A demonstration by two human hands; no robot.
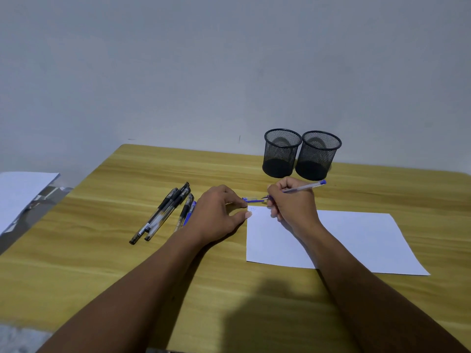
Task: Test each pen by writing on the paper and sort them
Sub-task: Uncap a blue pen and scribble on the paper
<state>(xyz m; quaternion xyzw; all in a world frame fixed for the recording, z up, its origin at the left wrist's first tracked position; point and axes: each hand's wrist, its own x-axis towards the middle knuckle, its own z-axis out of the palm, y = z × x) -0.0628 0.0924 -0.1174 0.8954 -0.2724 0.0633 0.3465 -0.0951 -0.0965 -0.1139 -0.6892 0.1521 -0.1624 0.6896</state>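
Standing side by side near the far edge of the table (127,276), two black mesh cups, the left cup (281,152) and the right cup (317,155), almost touch each other, and both look empty through the mesh. A cluster of black-capped pens (163,212) lies toward the left edge of the table, their barrels overlapping, with one blue pen (190,214) partly hidden behind the left hand (219,215). That hand lies flat, its fingers (246,214) loosely bent and pressed on the far left corner of the sheet of paper (356,240), which lies toward the right edge. Just beyond the sheet's far edge a small blue cap (252,200) rests on the wood between the two hands. The right hand (293,202) has its fingers pinched around a clear pen with blue end (304,186), the barrel slanting up to the right, the tip aimed at the sheet's far left corner. A faint blue scribble (252,208) shows there, too small to read. Whether the tip touches the sheet cannot be told. A white stack (20,192) off the table's left side is cut by the picture's edge.
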